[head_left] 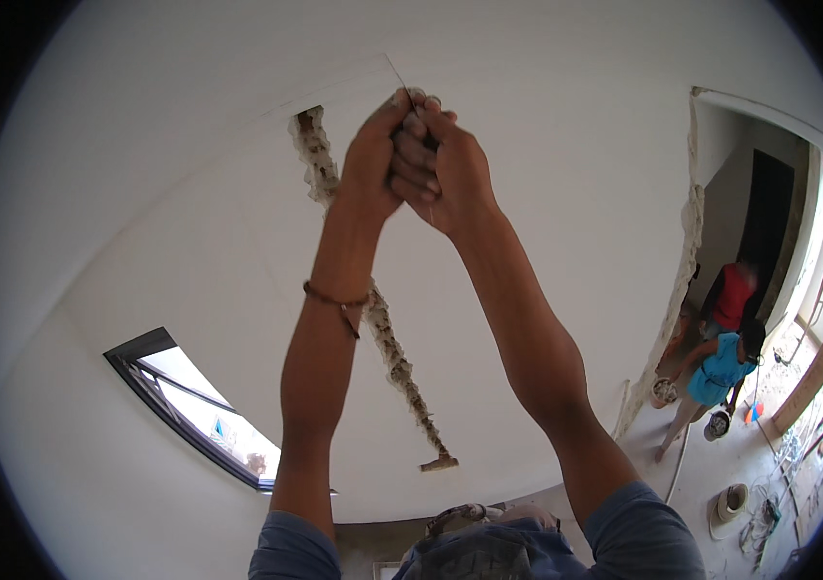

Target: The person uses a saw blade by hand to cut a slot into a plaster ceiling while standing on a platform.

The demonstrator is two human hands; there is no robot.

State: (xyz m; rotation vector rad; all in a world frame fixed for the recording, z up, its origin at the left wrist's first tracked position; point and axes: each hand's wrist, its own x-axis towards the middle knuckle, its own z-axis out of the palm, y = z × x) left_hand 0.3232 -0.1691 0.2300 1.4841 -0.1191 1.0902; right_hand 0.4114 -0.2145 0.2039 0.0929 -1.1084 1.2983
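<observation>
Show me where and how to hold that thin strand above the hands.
Probably pinch the thin strand by its visible lower end, coming from below in the picture, where the left hand and right hand meet: it is slender and slants toward upper left.

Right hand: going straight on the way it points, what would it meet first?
The right hand would probably meet the left hand first, since the two appear to touch; beyond lies the white surface, how far is unclear.
</observation>
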